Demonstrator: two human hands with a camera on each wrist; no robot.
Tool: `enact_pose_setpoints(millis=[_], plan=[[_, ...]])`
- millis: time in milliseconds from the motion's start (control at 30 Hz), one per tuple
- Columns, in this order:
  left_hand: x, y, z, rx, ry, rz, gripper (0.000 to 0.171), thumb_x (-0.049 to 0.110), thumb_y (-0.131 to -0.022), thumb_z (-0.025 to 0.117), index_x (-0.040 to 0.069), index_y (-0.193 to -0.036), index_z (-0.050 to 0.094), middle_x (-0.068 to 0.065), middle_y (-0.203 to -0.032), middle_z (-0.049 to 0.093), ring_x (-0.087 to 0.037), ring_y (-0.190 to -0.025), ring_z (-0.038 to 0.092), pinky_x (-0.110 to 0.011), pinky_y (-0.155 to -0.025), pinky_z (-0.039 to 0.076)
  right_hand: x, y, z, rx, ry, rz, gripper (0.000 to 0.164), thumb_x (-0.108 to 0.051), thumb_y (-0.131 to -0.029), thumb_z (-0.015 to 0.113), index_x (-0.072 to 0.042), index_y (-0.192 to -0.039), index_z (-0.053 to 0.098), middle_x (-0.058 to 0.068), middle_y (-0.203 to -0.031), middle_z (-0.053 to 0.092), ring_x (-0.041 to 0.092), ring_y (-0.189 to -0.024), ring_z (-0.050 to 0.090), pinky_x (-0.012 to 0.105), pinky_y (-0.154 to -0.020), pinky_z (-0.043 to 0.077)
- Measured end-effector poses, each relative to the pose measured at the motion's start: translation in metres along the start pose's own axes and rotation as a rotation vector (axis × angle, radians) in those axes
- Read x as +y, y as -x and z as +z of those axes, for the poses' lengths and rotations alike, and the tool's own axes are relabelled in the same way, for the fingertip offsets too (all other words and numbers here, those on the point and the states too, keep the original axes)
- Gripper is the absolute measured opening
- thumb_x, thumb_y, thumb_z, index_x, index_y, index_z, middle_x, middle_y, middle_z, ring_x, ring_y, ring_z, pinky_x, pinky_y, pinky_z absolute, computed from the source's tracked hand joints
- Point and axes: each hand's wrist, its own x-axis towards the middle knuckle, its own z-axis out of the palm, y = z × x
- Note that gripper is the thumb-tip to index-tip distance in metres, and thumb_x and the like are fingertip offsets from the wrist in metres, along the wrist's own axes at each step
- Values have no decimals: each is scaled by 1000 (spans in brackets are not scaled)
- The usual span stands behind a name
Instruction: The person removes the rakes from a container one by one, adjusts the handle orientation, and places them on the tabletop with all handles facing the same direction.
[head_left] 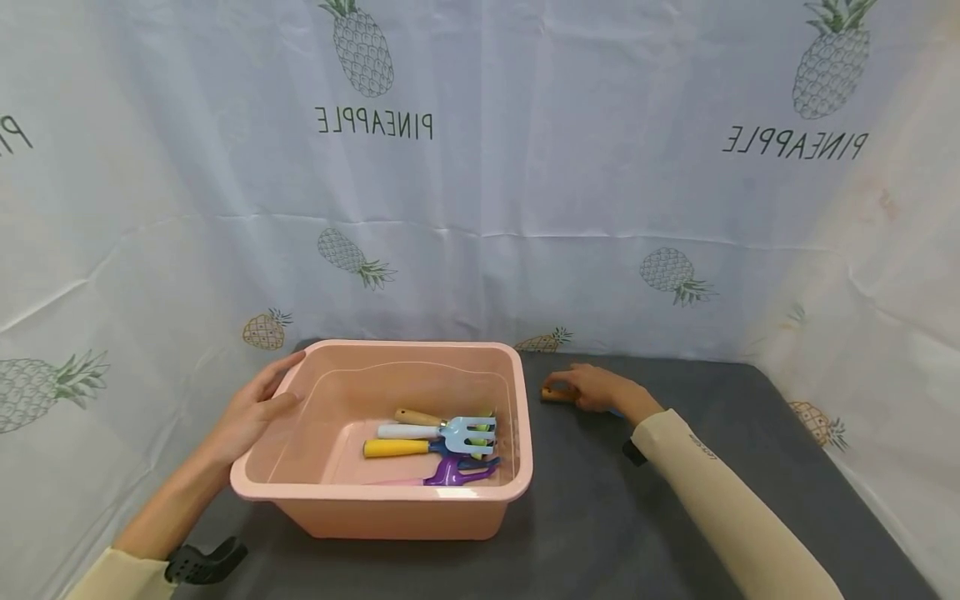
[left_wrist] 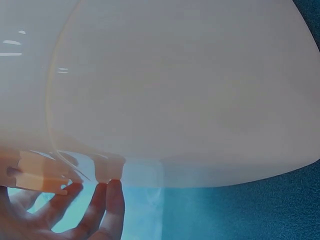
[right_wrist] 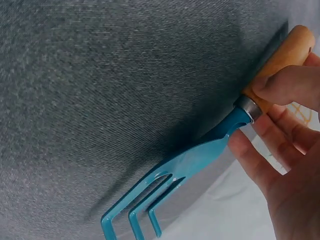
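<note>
Beige sleeves (head_left: 735, 508) reach in from the two lower corners of the head view, with a dark band (head_left: 206, 561) round the left wrist. Well beyond them, to the right of the tub and near the far edge of the desk, is a blue hand fork (right_wrist: 195, 155). Its wooden handle (right_wrist: 280, 62) meets the blue metal at a silver collar (right_wrist: 248, 108), and the right wrist view shows three tines with bent ends. The right hand (head_left: 600, 387) grasps this handle, thumb on one side and fingers on the other; whether the tines touch the desk cannot be told.

Just beside that hand stands the pink tub (head_left: 522, 417), upright on the dark grey desk (head_left: 600, 533). The left hand (head_left: 251, 421) grips its left rim, with the thumb over the edge and the other fingers on the outside.

Inside, toward the tub's right end, more tools lie together: a second wooden handle (head_left: 417, 417) at the back, a light blue fork (head_left: 474, 435) with a pale handle, a yellow handle (head_left: 397, 448) joined to dark blue metal, and a purple fork (head_left: 450, 473) nearest the front wall.

Behind the desk hangs a whitish cloth (head_left: 562, 167) printed with pineapples (head_left: 363, 54) and mirrored "PINEAPPLE" lettering (head_left: 373, 122).
</note>
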Motion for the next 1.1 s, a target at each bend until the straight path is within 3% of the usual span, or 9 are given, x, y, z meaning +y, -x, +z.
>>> enact_pose_setpoints(millis=[367, 700, 833, 933, 1100], plan=[[0, 1, 0, 12, -3, -2, 67, 19, -108, 52, 16, -167, 20, -29, -163, 31, 7, -108, 62, -23, -84, 58, 1, -4, 2, -17, 34, 50, 63, 15, -91, 58, -27, -138, 62, 8, -106, 62, 21, -89, 55, 42, -76, 48], [0, 1, 0, 9, 11, -17, 68, 23, -109, 53, 18, -167, 19, -27, -165, 30, 8, -108, 62, -23, -84, 58, 13, -5, 9, 44, -50, 40, 62, 14, -86, 56, -21, -137, 64, 7, -99, 64, 19, -80, 52, 38, -71, 43], [0, 0, 0, 7, 13, -40, 68, 33, -110, 52, 19, -167, 19, -24, -168, 26, 11, -108, 60, -21, -85, 58, 16, -5, 8, 62, -54, 33, 61, 9, -84, 61, -20, -138, 63, 8, -104, 65, 19, -85, 56, 39, -73, 48], [1, -1, 0, 20, -38, -51, 67, 44, -110, 46, 19, -167, 20, -23, -169, 25, 13, -111, 54, -15, -86, 54, 15, -4, 4, 90, -19, 25, 56, 2, -86, 67, -18, -138, 63, 9, -108, 66, 20, -90, 58, 42, -78, 51], [4, 0, -2, 20, -91, -69, 65, 54, -110, 35, 27, -167, 21, -19, -171, 22, 7, -121, 49, -13, -87, 51, 7, -3, -13, 111, 6, 30, 54, -3, -89, 71, -15, -141, 61, 13, -116, 67, 27, -100, 63, 47, -84, 55]])
